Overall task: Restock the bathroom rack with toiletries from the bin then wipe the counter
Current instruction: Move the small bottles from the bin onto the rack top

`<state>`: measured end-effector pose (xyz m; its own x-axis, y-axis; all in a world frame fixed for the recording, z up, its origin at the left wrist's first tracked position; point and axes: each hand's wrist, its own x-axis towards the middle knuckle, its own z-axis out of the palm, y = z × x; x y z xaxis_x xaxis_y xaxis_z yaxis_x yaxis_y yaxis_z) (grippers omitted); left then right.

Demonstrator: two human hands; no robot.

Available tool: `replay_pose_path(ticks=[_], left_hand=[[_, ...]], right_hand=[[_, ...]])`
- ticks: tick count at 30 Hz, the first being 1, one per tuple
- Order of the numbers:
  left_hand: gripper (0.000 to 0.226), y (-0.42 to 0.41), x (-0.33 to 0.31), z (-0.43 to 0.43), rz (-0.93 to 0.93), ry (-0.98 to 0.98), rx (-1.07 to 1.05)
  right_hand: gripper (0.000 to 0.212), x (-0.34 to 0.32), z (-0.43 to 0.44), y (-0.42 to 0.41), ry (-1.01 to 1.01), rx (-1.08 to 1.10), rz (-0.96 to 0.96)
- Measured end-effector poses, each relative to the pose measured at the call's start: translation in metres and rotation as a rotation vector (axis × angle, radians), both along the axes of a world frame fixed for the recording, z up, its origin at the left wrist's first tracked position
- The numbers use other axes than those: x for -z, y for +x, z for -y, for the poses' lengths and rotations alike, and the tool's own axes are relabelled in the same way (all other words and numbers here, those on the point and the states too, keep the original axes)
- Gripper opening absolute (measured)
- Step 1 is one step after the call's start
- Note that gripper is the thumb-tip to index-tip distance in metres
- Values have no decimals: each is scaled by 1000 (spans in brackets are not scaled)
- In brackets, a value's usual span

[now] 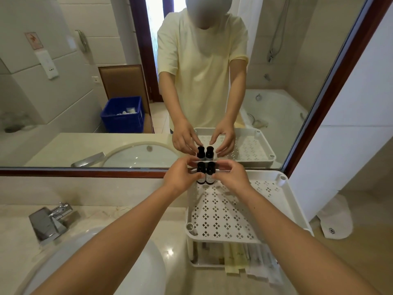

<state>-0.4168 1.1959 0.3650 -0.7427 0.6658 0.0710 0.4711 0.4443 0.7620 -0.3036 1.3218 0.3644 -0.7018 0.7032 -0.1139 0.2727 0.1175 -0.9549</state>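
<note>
Your left hand (180,177) pinches left bottle (201,173), right hand (230,177) pinches right bottle (210,173); both upright, touching, between your grips; rack shelf (225,211) beneath.

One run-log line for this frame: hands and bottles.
stage: restocking | left hand: pinches left bottle | right hand: pinches right bottle | bottles: upright, side by side, far-left corner of rack top shelf

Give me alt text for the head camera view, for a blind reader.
The left hand and right hand hold two small dark bottles upright, side by side, at the back left corner atop a white rack, by the mirror. A sink and faucet sit left.
</note>
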Motion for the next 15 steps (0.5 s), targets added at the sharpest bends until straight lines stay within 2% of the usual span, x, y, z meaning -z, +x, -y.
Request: replay_pose_path(ticks=[3,6,10,15], left_hand=[[48,12,0,16,75,74,-61],[43,27,-1,36,158,151,-99],[34,54,-5,67,206,218,-172],[28,78,-1,123,262,329,-301]], right_hand=[[46,-4,10,13,-28,66,-14],[36,-10,26,29,-20,98,-39],[22,-13,58,46,-57,-21,-64],[24,-15,108,44,-98,-195,-116]])
